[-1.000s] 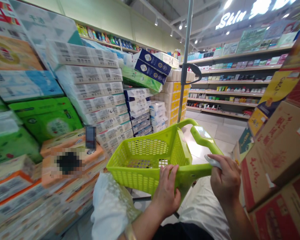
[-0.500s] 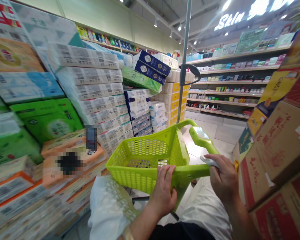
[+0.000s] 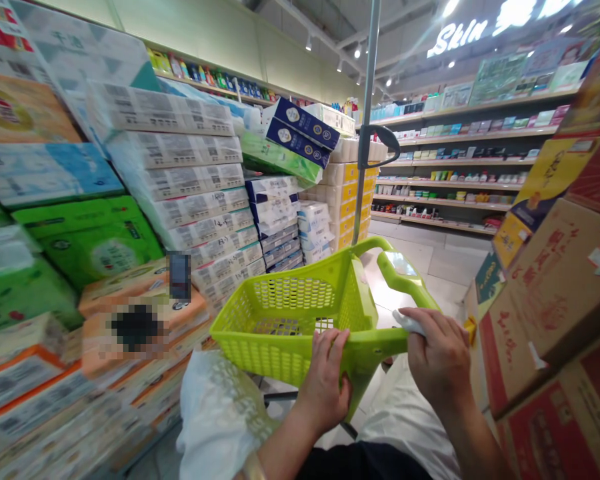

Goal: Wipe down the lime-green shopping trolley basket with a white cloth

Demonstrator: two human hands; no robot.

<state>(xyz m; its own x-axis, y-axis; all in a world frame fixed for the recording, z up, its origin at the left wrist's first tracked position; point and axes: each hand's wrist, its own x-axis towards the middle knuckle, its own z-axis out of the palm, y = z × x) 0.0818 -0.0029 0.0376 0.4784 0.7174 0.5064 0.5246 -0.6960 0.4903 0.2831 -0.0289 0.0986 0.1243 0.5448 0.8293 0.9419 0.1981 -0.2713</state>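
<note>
A lime-green plastic shopping cart (image 3: 270, 340) with a perforated basket stands in front of my knees. My left hand (image 3: 325, 390) is closed over its near rim, fingers on top and thumb lower on the outer side. In my right hand (image 3: 437, 357) is a folded white cloth (image 3: 408, 323), pressed against the cart's edge near the right corner. It could be a wipe; only its front end shows beyond my fingers. The curved green handle (image 3: 397, 270) rises just past that hand. A grey metal pole (image 3: 369, 87) with a dark loop grip stands behind the cart.
Packs of tissue (image 3: 195, 150) are stacked high on the left, with orange packs (image 3: 145, 333) lower down beside the cart. Cardboard cartons (image 3: 550, 293) crowd the right side. Shelves of small goods (image 3: 455, 160) line the back beyond a tiled floor (image 3: 445, 260).
My right hand has slid a little to the left along the cart's edge with the white cloth. My left hand stays on the rim. The view has shifted slightly.
</note>
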